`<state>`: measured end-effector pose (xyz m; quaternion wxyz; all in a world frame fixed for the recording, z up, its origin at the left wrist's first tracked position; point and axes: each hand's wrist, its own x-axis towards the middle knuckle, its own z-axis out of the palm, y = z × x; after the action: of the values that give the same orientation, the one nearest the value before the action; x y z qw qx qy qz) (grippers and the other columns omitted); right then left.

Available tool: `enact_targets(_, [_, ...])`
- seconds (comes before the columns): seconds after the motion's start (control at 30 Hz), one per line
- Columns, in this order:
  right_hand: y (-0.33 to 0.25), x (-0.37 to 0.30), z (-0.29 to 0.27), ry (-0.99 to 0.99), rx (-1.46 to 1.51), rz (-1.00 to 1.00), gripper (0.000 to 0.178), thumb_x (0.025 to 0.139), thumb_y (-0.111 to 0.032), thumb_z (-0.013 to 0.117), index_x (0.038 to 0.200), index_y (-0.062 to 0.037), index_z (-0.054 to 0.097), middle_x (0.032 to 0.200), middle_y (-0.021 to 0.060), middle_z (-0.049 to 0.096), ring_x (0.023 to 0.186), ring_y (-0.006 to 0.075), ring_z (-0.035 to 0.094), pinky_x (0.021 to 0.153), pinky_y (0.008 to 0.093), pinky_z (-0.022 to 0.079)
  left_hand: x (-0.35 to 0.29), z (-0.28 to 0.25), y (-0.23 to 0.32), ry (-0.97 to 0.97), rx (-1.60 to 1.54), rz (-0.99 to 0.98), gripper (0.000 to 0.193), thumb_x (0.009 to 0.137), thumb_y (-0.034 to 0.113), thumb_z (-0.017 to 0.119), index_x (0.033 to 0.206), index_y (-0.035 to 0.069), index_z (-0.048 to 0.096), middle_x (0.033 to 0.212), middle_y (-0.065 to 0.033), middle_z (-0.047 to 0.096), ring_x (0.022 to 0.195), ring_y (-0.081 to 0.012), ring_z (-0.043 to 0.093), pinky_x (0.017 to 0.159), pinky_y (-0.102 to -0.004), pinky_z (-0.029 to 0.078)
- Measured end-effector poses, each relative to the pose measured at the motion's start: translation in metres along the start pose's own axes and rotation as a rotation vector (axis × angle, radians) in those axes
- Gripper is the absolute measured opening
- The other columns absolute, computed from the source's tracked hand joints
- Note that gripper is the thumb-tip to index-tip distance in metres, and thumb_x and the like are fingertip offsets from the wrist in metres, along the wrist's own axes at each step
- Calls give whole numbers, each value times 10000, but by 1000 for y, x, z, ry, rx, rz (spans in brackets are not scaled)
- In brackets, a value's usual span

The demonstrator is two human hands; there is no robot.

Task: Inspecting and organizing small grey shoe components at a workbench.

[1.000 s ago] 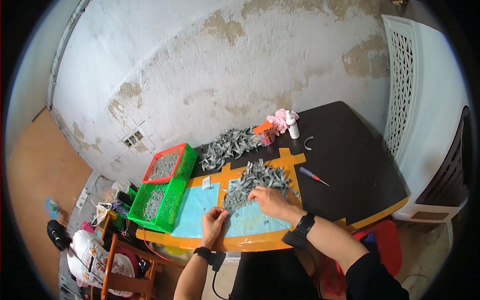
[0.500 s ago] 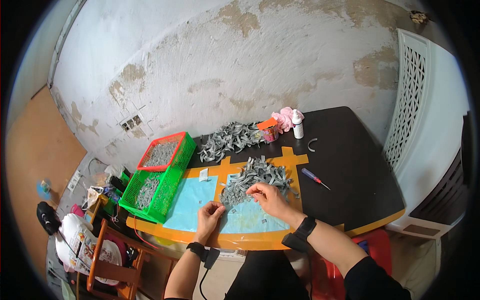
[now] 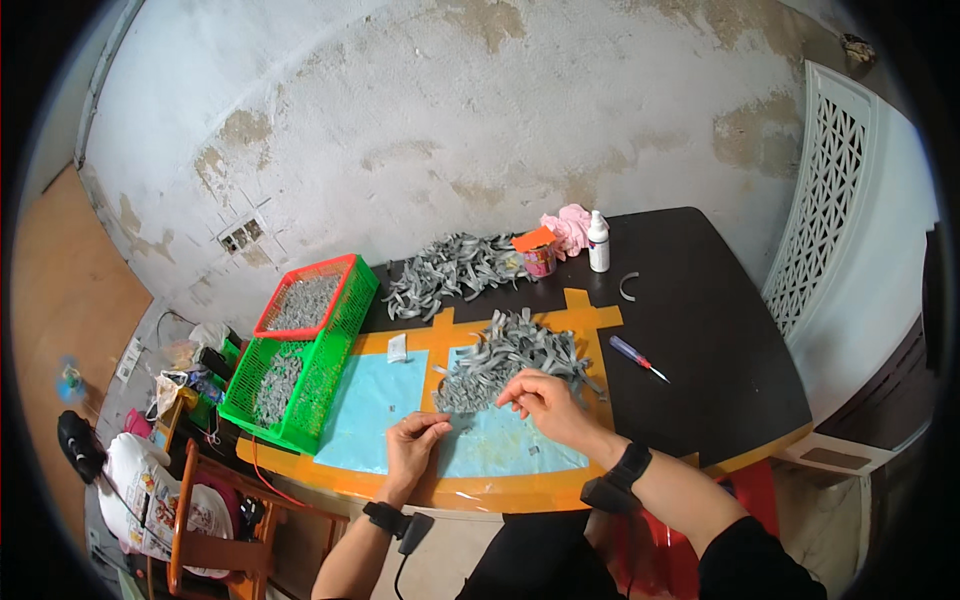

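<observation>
A heap of grey curved strips (image 3: 530,345) lies on the light blue sheet (image 3: 370,425) taped to the table, with smaller grey pieces (image 3: 462,390) along its near left side. Just in front of those small pieces, my left hand (image 3: 412,450) is closed in a pinch, thumb against fingers. Whatever sits between its fingertips is too small to name. My right hand (image 3: 550,410) is at the heap's near edge, its fingers curled and closed together. From this angle I cannot see what they hold, if anything. Both wrists wear black bands.
Green basket (image 3: 310,390) and red-rimmed basket (image 3: 350,268) with grey pieces stand left. Behind are more grey strips (image 3: 450,270), a tin (image 3: 540,262), pink cloth (image 3: 568,230) and white bottle (image 3: 598,245). A screwdriver (image 3: 635,355) lies right; a wooden chair (image 3: 225,545) stands left.
The view has shifted a little. My right hand's fingertips have drawn slightly back from the heap toward me. My left hand stays pinched in nearly the same place.
</observation>
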<state>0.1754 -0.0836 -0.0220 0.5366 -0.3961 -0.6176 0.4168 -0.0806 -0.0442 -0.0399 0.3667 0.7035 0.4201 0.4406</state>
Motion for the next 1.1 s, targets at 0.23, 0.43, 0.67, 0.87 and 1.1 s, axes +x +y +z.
enact_targets(0.23, [-12, -2, 2, 65, 282, 15, 190, 903, 44, 467, 953, 45, 651, 949, 62, 575, 784, 115, 588, 705, 247, 491, 22, 40, 49, -208, -419, -248, 194, 872, -8, 617, 1064, -20, 642, 948, -73, 651, 821, -141, 625, 745, -264, 515])
enact_targets(0.43, [-27, 3, -8, 85, 466, 61, 150, 907, -4, 528, 1002, 52, 629, 919, 57, 605, 797, 104, 589, 721, 234, 480, 51, 57, 43, -404, -605, -245, 194, 874, 1, 625, 1063, -4, 583, 941, -93, 665, 829, -155, 653, 768, -272, 539])
enact_targets(0.67, [-25, 8, -12, 132, 461, 236, 171, 899, -88, 599, 1025, 26, 618, 875, 37, 625, 787, 81, 571, 712, 220, 461, 70, 61, 35, -460, -631, -275, 115, 873, 0, 624, 986, -18, 610, 946, -101, 674, 801, -159, 655, 753, -280, 545])
enact_targets(0.87, [-16, 10, -7, 100, 304, 355, 145, 886, -102, 624, 987, -2, 597, 848, 28, 612, 752, 88, 566, 686, 233, 456, 71, 55, 37, -408, -762, -322, 100, 869, -5, 623, 969, -13, 616, 920, -102, 672, 807, -170, 661, 769, -287, 553])
enact_targets(1.1, [-12, 12, -11, 50, 309, 354, 135, 910, -129, 601, 975, -12, 594, 836, 28, 608, 748, 90, 575, 679, 231, 460, 69, 50, 29, -468, -728, -300, 143, 883, -6, 608, 1023, -27, 618, 959, -123, 673, 857, -165, 668, 802, -278, 549])
